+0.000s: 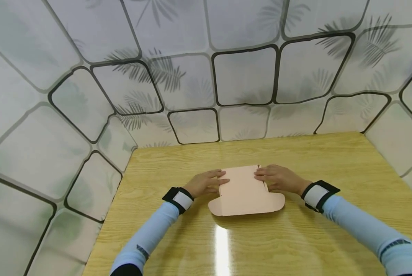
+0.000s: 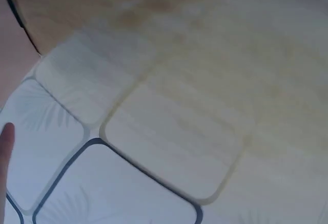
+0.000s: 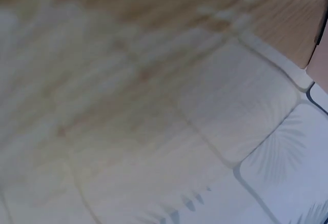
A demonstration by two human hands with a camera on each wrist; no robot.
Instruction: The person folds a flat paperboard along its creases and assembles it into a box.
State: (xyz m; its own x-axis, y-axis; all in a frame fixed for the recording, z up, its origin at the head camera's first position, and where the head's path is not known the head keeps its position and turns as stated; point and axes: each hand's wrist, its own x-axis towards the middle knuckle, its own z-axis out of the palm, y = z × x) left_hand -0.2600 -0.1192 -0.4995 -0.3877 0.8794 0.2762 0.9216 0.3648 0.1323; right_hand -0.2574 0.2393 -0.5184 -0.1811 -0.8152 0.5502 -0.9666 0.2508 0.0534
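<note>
A flat-topped pale pink cardboard box lies on the wooden table, its panel with two rounded side flaps toward me. At its left edge is my left hand, fairly straight fingers touching the top and side. My right hand rests its fingers on the top near the far right corner. Part of the pink cardboard shows at the left of the left wrist view, with a straight fingertip below it. In the right wrist view the cardboard appears at the right edge. The box's underside is hidden.
The wooden table reaches back to a wall covering with dark rounded outlines and leaf prints. The same covering stands on the left and right. A bright reflection lies on the table in front of the box.
</note>
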